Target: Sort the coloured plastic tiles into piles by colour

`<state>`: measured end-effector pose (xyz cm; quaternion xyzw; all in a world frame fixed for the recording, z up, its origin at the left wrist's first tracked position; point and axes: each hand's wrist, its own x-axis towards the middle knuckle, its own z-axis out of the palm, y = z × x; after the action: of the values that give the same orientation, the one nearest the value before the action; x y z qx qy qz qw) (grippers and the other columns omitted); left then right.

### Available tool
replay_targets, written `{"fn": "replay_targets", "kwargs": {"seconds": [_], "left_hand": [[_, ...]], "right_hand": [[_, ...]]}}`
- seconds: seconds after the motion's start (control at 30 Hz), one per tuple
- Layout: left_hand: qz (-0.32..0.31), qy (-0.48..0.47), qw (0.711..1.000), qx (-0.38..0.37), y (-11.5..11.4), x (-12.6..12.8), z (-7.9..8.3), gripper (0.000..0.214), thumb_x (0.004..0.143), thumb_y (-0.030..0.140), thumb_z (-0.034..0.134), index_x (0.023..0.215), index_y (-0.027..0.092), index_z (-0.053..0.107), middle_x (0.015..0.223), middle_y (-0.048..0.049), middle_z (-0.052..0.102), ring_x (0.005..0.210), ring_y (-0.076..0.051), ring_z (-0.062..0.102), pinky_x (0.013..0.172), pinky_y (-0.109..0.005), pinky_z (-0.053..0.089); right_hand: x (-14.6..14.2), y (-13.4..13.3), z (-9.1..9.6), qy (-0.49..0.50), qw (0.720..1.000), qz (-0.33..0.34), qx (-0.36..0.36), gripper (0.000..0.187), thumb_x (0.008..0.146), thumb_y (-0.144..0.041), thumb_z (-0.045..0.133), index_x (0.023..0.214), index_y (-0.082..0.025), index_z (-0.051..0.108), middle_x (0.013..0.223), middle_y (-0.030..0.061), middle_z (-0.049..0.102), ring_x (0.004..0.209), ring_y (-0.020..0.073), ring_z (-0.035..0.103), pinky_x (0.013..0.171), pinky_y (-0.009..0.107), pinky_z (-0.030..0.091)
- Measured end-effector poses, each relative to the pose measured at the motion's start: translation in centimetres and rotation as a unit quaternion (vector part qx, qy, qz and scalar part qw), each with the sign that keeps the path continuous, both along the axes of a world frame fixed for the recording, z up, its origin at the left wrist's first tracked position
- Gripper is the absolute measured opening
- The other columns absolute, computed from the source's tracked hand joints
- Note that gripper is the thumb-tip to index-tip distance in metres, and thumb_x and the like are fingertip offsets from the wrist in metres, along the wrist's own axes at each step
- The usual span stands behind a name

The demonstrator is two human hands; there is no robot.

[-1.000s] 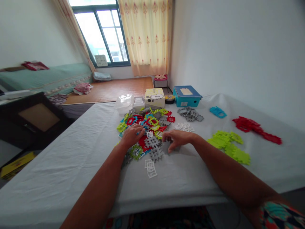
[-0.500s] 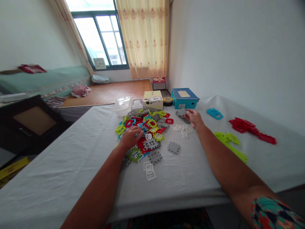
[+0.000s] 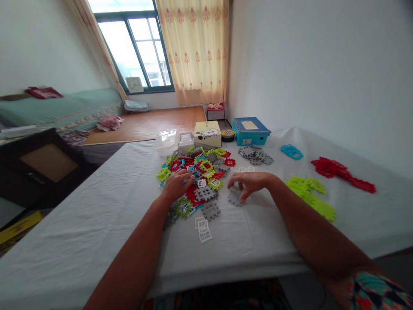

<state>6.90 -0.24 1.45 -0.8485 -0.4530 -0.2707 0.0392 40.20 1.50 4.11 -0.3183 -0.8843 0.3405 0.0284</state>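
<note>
A tabletop (image 3: 106, 198) draped in pale cloth serves as a dial for mixed plastic pieces, seen here with the pile (image 3: 195, 191) at its center and twelve at the far edge. The pile sits within easy reach of both hands. At one o'clock stands a blue box (image 3: 251, 135), at twelve a yellow box (image 3: 207, 134), and at eleven a clear tub (image 3: 167, 144), all ranged along the back, which probably leaves the near side free for handwork.

Red pieces (image 3: 334, 168) stretch out at three, with green pieces (image 3: 309, 198) just past them and nearer, and a grey stack (image 3: 254, 155) at two. The gaps between them appear meant to keep each color separate.

The left hand (image 3: 178, 183) rests on the pile, fingers loosely bent, perhaps to steady it; I cannot tell whether anything is pinched beneath. The right hand (image 3: 250, 183) arches at about four o'clock, thumb and fingers parted; from here I cannot tell whether they have a grip.

Between two and three lie blue pieces (image 3: 288, 150), set apart from the rest. The grey tile (image 3: 235, 198) lies under the right hand, just clear of the pile, its toothed edge exposed and likely easy to catch. Smallest are white frames (image 3: 204, 232), overlapping near six.
</note>
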Motion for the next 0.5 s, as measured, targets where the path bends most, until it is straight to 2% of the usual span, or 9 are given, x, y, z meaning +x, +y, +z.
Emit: {"fn": "replay_targets", "kwargs": {"seconds": [0.1, 0.2, 0.27, 0.33, 0.4, 0.5], "left_hand": [[-0.002, -0.002, 1.0, 0.003, 0.1, -0.1, 0.0, 0.033, 0.094, 0.039, 0.042, 0.08, 0.023, 0.068, 0.089, -0.004, 0.069, 0.088, -0.017, 0.063, 0.084, -0.031, 0.049], [-0.003, 0.001, 1.0, 0.004, 0.1, -0.1, 0.0, 0.032, 0.094, 0.039, 0.043, 0.081, 0.023, 0.068, 0.09, -0.0039, 0.069, 0.088, -0.017, 0.063, 0.084, -0.031, 0.049], [-0.003, 0.004, 1.0, 0.005, 0.1, -0.1, 0.0, 0.032, 0.094, 0.038, 0.043, 0.08, 0.023, 0.068, 0.09, -0.0039, 0.069, 0.088, -0.017, 0.063, 0.084, -0.031, 0.049], [-0.001, 0.007, 1.0, 0.004, 0.0, -0.1, 0.0, 0.033, 0.094, 0.038, 0.043, 0.079, 0.023, 0.068, 0.089, -0.0039, 0.069, 0.087, -0.017, 0.063, 0.084, -0.031, 0.049], [0.001, 0.009, 1.0, 0.006, 0.0, 0.0, 0.1, 0.033, 0.094, 0.038, 0.042, 0.078, 0.023, 0.068, 0.089, -0.0039, 0.069, 0.087, -0.017, 0.063, 0.084, -0.031, 0.049], [0.001, 0.011, 1.0, 0.008, 0.0, 0.0, 0.2, 0.033, 0.094, 0.038, 0.042, 0.079, 0.023, 0.068, 0.089, -0.0038, 0.069, 0.087, -0.017, 0.062, 0.083, -0.031, 0.049]], "right_hand": [[-0.7, -0.2, -0.4, -0.039, 0.999, 0.012, 0.015, 0.057, 0.049, -0.035, 0.087, 0.099, -0.02, 0.064, 0.101, 0.0026, 0.057, 0.069, 0.0096, 0.056, 0.063, 0.021, 0.045], [-0.6, 0.0, -0.3, -0.033, 0.999, -0.009, -0.008, 0.052, 0.049, -0.038, 0.087, 0.089, -0.018, 0.061, 0.081, -0.0011, 0.058, 0.065, 0.0103, 0.054, 0.057, 0.02, 0.041], [-0.1, 0.4, -0.2, 0.009, 0.998, -0.036, -0.059, 0.046, 0.055, -0.044, 0.083, 0.084, -0.017, 0.058, 0.07, -0.0029, 0.056, 0.061, 0.01, 0.052, 0.053, 0.02, 0.04], [0.6, 1.2, -0.4, 0.101, 0.984, -0.107, -0.103, 0.043, 0.065, -0.05, 0.075, 0.083, -0.017, 0.056, 0.066, -0.0032, 0.054, 0.057, 0.009, 0.05, 0.051, 0.02, 0.041], [1.5, 2.4, -1.0, 0.217, 0.941, -0.24, -0.097, 0.042, 0.07, -0.053, 0.069, 0.082, -0.017, 0.054, 0.065, -0.0027, 0.053, 0.054, 0.0081, 0.049, 0.049, 0.02, 0.043], [2.9, 4.9, -2.3, 0.357, 0.82, -0.445, -0.044, 0.038, 0.069, -0.049, 0.07, 0.081, -0.019, 0.05, 0.067, -0.0019, 0.053, 0.055, 0.0088, 0.052, 0.051, 0.022, 0.049]]}}
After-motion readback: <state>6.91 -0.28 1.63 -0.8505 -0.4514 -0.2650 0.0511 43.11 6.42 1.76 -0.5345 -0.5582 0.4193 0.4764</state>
